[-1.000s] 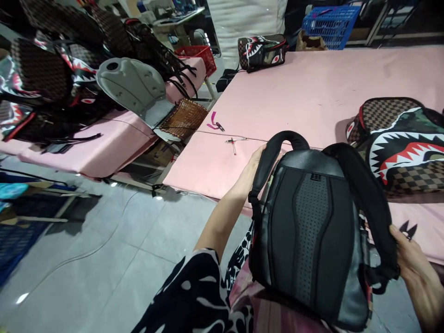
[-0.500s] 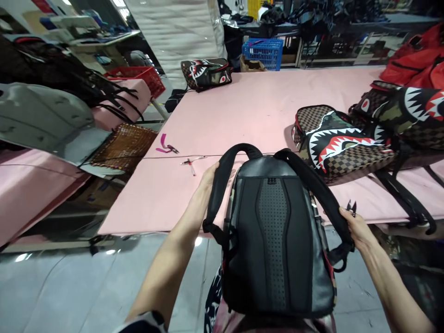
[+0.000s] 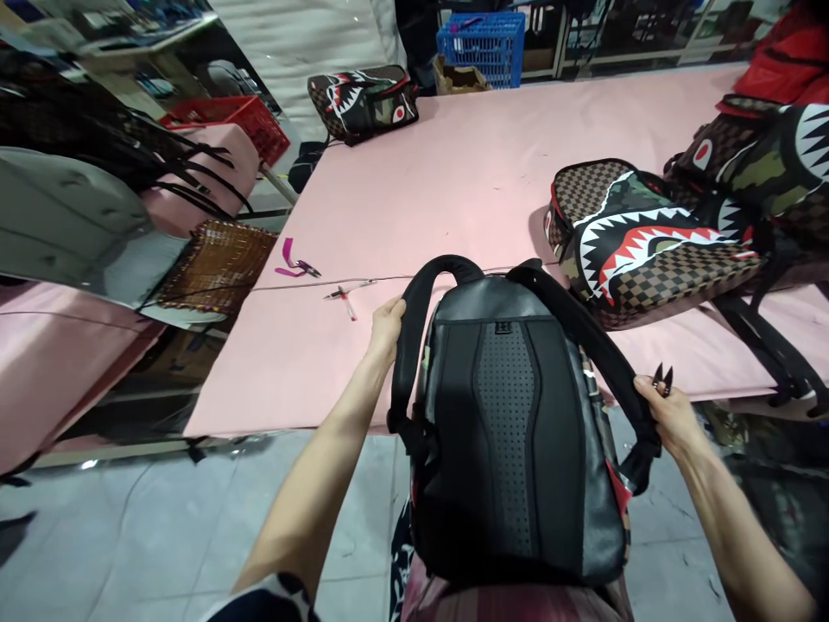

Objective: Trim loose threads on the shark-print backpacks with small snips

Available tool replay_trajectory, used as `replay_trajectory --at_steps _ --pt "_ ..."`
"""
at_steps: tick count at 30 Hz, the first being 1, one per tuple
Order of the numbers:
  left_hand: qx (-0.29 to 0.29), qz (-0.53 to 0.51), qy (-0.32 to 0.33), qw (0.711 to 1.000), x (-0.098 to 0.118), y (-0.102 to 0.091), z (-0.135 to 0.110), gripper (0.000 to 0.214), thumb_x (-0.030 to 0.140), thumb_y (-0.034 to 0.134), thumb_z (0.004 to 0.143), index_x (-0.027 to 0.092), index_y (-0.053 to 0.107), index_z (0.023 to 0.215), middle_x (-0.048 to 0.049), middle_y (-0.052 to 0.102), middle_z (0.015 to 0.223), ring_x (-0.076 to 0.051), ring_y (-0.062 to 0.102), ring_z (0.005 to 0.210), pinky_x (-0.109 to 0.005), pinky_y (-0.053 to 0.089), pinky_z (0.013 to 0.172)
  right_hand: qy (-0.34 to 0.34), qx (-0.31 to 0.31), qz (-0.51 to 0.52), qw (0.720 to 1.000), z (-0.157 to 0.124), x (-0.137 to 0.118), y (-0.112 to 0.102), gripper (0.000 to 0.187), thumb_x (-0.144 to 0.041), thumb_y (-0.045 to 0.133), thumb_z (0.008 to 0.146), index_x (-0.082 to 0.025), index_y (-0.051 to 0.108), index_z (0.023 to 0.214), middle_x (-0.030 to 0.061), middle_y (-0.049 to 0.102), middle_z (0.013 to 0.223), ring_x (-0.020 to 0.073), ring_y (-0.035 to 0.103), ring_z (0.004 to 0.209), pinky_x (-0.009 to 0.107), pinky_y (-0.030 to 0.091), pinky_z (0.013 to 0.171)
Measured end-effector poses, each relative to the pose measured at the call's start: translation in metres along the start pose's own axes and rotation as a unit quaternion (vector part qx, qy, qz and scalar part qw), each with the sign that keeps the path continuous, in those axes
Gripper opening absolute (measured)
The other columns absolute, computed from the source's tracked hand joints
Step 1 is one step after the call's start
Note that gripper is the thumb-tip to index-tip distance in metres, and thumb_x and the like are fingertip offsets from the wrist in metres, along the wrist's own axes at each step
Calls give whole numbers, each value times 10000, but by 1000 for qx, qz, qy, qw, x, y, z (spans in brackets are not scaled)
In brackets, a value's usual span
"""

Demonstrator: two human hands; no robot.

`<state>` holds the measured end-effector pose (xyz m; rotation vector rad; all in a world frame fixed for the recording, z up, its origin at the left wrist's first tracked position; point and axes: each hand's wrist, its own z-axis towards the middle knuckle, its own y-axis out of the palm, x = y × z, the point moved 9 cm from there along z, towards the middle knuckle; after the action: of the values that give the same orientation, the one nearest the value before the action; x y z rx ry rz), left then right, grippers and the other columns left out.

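Observation:
A black backpack (image 3: 509,432) stands upright in front of me at the table's edge, its padded back panel facing me. My left hand (image 3: 387,328) is closed around its left shoulder strap (image 3: 408,354). On the other side, my right hand (image 3: 670,415) grips the right shoulder strap (image 3: 602,363). Small thread snips (image 3: 661,380) stick up from that same right hand, blades pointing away from me. Both straps are spread outward from the bag. The front of the backpack is hidden from me; slivers of camouflage and red show along its sides.
Shark-mouth checkered backpacks (image 3: 654,246) lie to the right on the pink table (image 3: 466,190), and another backpack (image 3: 366,102) sits at its far left corner. Pens (image 3: 346,298) and snips with a purple ribbon (image 3: 299,263) lie left. A grey chair (image 3: 78,216) stands further left.
My view has tipped down slightly, so the table things sit higher in the picture. Both hands keep hold of the straps, and the left fingers are curled more tightly.

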<state>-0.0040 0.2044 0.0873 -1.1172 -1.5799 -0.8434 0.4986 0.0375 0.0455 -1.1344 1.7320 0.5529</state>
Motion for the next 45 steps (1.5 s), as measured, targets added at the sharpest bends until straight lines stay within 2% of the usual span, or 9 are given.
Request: replay_trajectory --at_steps 2,5,10,13,15,18,22,35,45 --pt "45 199 207 957 38 4 -21 327 161 473 802 169 560 1118 -71 594 1160 -212 523 1101 -352 412 951 -52 0 -56 997 -7 -11 -1 380 -406 730 572 -128 665 821 40 646 673 151 579 564 245 468 489" --pt "3 408 411 815 64 51 -68 354 161 431 851 197 516 1193 -86 499 1288 -236 395 1224 -424 290 1036 -237 59 -204 948 -45 -52 8 300 -330 609 723 -165 664 968 60 664 866 186 617 729 286 502 623" --pt "-202 545 414 701 34 137 -96 325 324 508 860 141 528 1128 -110 582 1091 -247 496 1046 -392 384 900 -530 -36 -404 744 -140 -93 134 488 -13 401 745 -223 574 1151 67 573 1186 175 586 976 255 501 716" --pt "-239 550 367 711 23 152 -94 272 351 590 806 147 558 982 -77 583 956 -233 515 937 -360 407 817 -545 -137 -450 694 -129 -98 207 517 20 359 747 -195 540 1181 72 571 1187 182 557 1002 299 476 819" --pt "-249 518 384 723 23 151 -103 217 328 597 803 158 545 926 -55 564 918 -207 511 884 -331 407 776 -518 -111 -456 715 -93 -114 220 454 1 342 771 -163 552 1139 100 576 1142 201 538 1004 335 447 854" --pt "-218 505 459 698 19 141 -127 97 256 531 843 159 537 840 -54 542 848 -199 487 820 -328 392 732 -473 -135 -474 730 -45 -130 218 338 -18 347 790 -147 592 984 80 609 928 180 553 873 300 428 810" --pt "-194 510 507 667 -5 128 -152 141 127 454 851 171 532 742 -45 530 762 -186 463 745 -322 376 691 -474 -195 -521 683 -38 -126 205 225 -74 417 808 -189 591 891 35 587 869 164 534 848 263 386 782" --pt "-203 402 512 731 -39 95 -185 226 122 385 873 202 596 863 0 551 691 -125 526 721 -245 412 729 -476 -262 -556 629 -84 -51 181 281 -53 359 851 -207 569 957 24 580 952 119 545 749 224 375 624" --pt "-333 525 268 736 -6 158 -119 136 258 531 805 201 642 748 -16 638 742 -149 576 687 -237 382 624 -493 -252 -549 626 -89 -51 191 297 8 348 786 -154 571 896 33 530 836 101 502 620 211 363 574"
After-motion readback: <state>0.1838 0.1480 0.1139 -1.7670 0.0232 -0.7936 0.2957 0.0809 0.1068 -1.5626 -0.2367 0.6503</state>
